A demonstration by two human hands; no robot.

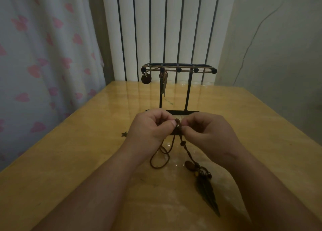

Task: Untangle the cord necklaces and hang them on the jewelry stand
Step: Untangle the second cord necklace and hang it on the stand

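Observation:
A black metal jewelry stand point(189, 89) rises at the table's middle, with ball-tipped pegs along its top bar. Two cord necklaces hang from it: one with a round brown pendant point(146, 79) at the left end, another with a long pendant point(164, 84) beside the left post. My left hand point(149, 126) and my right hand point(207, 131) meet just in front of the stand's base, both pinching a knot of a brown cord necklace point(159, 158). Its cord loops down onto the table between my wrists. Its dark feather pendant point(208, 194) lies below my right wrist.
The wooden table point(69, 161) has a glossy top. A small dark star charm point(124, 134) lies left of my left hand. A striped panel stands behind the table, a heart-patterned curtain point(43, 65) at the left, a wall at the right.

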